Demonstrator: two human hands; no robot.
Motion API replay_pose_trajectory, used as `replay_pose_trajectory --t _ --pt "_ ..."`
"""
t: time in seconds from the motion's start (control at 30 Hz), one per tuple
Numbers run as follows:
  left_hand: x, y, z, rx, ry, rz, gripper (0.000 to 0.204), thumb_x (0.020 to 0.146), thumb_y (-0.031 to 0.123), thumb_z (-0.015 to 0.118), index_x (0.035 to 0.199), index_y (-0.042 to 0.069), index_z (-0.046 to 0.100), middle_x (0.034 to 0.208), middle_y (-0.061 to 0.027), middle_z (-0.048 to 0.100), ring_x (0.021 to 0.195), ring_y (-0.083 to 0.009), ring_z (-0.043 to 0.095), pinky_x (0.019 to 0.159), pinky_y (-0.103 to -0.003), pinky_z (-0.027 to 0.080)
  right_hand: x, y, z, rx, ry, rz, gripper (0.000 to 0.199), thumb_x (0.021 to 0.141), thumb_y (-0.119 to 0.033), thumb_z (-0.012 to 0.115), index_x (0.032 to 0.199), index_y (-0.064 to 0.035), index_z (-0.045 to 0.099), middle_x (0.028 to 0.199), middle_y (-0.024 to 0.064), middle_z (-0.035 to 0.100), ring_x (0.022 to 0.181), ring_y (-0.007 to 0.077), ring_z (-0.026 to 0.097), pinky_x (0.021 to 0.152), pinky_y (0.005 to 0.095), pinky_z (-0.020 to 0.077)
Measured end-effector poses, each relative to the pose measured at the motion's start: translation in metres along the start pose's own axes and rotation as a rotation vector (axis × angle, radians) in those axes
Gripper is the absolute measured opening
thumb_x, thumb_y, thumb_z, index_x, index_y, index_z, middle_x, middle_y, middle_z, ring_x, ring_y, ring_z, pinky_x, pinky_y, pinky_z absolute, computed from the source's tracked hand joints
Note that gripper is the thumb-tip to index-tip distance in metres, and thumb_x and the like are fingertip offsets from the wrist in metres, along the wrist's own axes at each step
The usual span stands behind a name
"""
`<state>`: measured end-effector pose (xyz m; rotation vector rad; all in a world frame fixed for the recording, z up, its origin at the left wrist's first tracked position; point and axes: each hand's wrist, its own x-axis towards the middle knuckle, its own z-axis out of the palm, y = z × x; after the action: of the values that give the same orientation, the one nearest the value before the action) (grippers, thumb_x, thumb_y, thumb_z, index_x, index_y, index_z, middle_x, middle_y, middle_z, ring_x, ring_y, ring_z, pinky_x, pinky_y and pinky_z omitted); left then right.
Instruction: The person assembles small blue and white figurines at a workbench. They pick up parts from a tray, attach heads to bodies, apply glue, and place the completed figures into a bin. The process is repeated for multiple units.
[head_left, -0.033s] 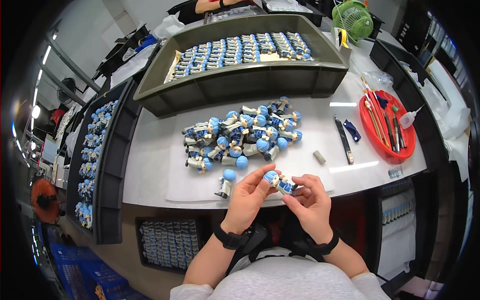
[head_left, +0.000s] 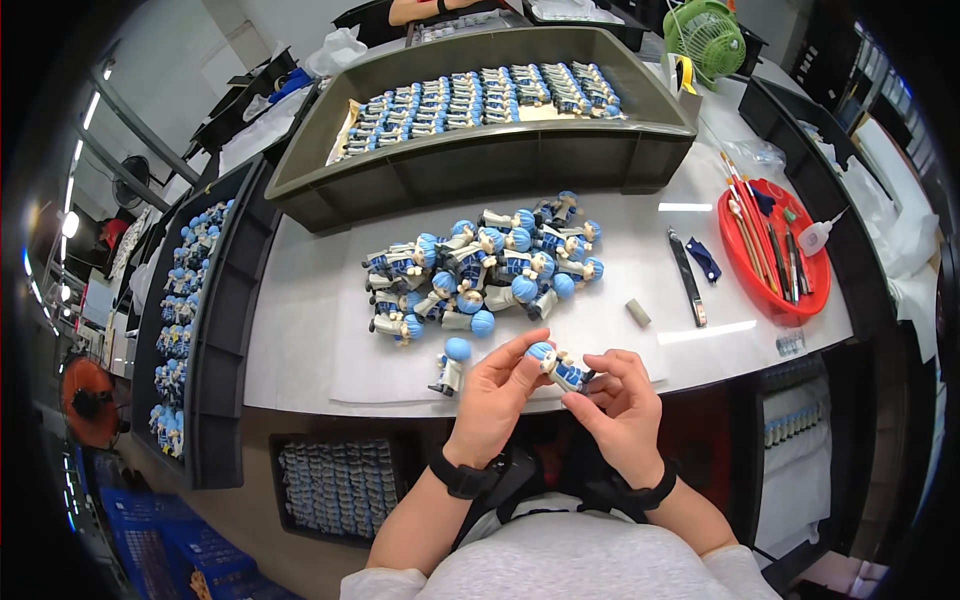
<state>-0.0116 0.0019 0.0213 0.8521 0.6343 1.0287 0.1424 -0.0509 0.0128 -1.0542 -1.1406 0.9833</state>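
Observation:
A small figurine [head_left: 565,371] with a light blue head and a blue and white outfit lies tilted between my hands, above the table's front edge. My left hand [head_left: 495,395] is closed on its head end, thumb and fingers pinching it. At the dark feet, the thumb and forefinger of my right hand [head_left: 625,405] curl round the other end. One similar figurine [head_left: 453,365] lies alone just left of my left hand. Beyond my hands, a loose heap of the same figurines [head_left: 490,262] covers the middle of the white sheet.
Behind the heap stands a large grey tray [head_left: 480,165] with figurines in rows. A black crate [head_left: 222,350] of figurines is at left. To the right lie a grey block [head_left: 638,313], a dark knife-like tool [head_left: 688,280] and a red basket [head_left: 735,250] of brushes. A green fan [head_left: 705,42] stands behind.

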Motion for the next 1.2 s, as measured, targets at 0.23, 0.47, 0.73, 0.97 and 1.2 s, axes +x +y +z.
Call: replay_pose_trajectory --t 0.23,0.47,0.73,0.97,1.2 --pt "0.001 -0.003 -0.006 -0.033 -0.009 -0.06 0.038 0.094 0.017 0.054 0.127 -0.001 0.049 0.119 -0.0127 0.058 0.107 -0.0182 0.057 0.094 -0.034 0.045 -0.003 -0.004 -0.005 0.358 -0.049 0.337 0.035 0.086 -0.002 0.064 0.119 0.0059 0.052 0.096 0.0121 0.064 0.084 0.0163 0.064 0.075 0.0266 0.054" --pt "0.0 0.003 0.005 0.061 0.016 -0.063 0.036 0.093 0.012 0.056 0.126 -0.001 0.052 0.12 -0.0122 0.058 0.103 -0.0157 0.058 0.091 -0.03 0.047 -0.007 0.003 -0.004 0.046 0.103 0.001 0.042 0.079 0.006 0.067 0.118 0.0027 0.052 0.103 0.0115 0.061 0.089 0.0166 0.062 0.079 0.0278 0.0535" --pt "-0.002 -0.002 0.001 0.125 -0.005 -0.05 0.035 0.094 0.011 0.054 0.127 0.0 0.051 0.115 -0.0119 0.061 0.102 -0.0172 0.06 0.09 -0.033 0.049 -0.006 0.009 -0.013 -0.144 0.13 -0.208 0.04 0.075 0.011 0.068 0.111 0.0031 0.055 0.102 0.0124 0.059 0.089 0.0179 0.063 0.08 0.0283 0.0538" --pt "-0.003 -0.005 0.011 -0.006 -0.005 -0.221 0.033 0.097 0.011 0.048 0.128 -0.001 0.05 0.107 -0.0101 0.063 0.092 -0.0142 0.063 0.083 -0.029 0.054 -0.005 0.001 -0.006 -0.115 0.176 -0.262 0.038 0.075 0.007 0.072 0.109 0.0034 0.056 0.096 0.0105 0.062 0.085 0.0145 0.063 0.076 0.0259 0.0538" --pt "-0.004 -0.006 0.009 0.009 -0.039 -0.248 0.034 0.097 0.012 0.047 0.128 -0.001 0.05 0.105 -0.0094 0.063 0.09 -0.0136 0.063 0.082 -0.028 0.055 -0.006 0.001 -0.008 -0.12 0.18 -0.255 0.037 0.075 0.006 0.072 0.108 0.0036 0.057 0.095 0.01 0.062 0.083 0.0137 0.063 0.074 0.0251 0.0535"
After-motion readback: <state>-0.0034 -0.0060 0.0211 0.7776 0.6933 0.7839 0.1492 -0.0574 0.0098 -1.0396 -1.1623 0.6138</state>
